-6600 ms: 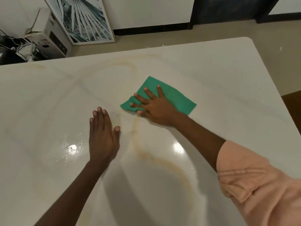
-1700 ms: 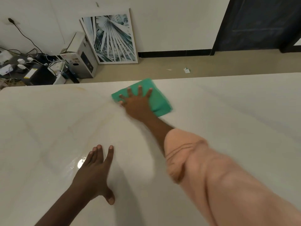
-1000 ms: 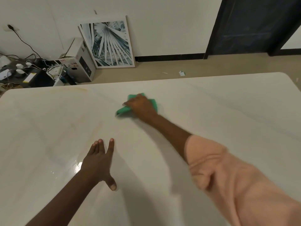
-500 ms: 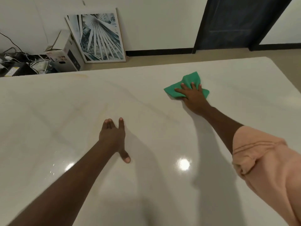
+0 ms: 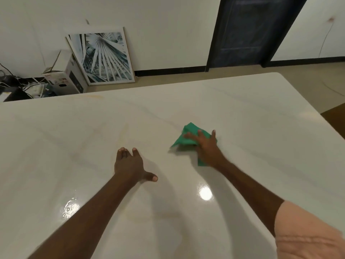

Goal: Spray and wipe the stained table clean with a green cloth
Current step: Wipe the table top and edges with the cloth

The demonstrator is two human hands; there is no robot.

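Observation:
A glossy white marble-look table [image 5: 252, 113] fills most of the view. Faint yellowish streaks cross its left and middle parts, and a wet patch [image 5: 70, 207] glistens near the front left. My right hand [image 5: 206, 146] presses flat on a crumpled green cloth [image 5: 187, 136] right of the table's middle, fingers spread over it. My left hand [image 5: 130, 162] rests palm-down on the bare tabletop to the cloth's left, fingers apart, holding nothing. No spray bottle is in view.
Beyond the table's far edge, a framed palm-leaf picture [image 5: 101, 57] leans on the white wall beside a white cardboard box [image 5: 64, 74] and tangled cables [image 5: 16, 85]. A dark door [image 5: 250, 30] stands at the back right. A brown surface [image 5: 336, 118] shows past the right edge.
My right hand has swept the cloth from the far left-middle of the table to the right, then back toward me. The left hand stays planted on the tabletop.

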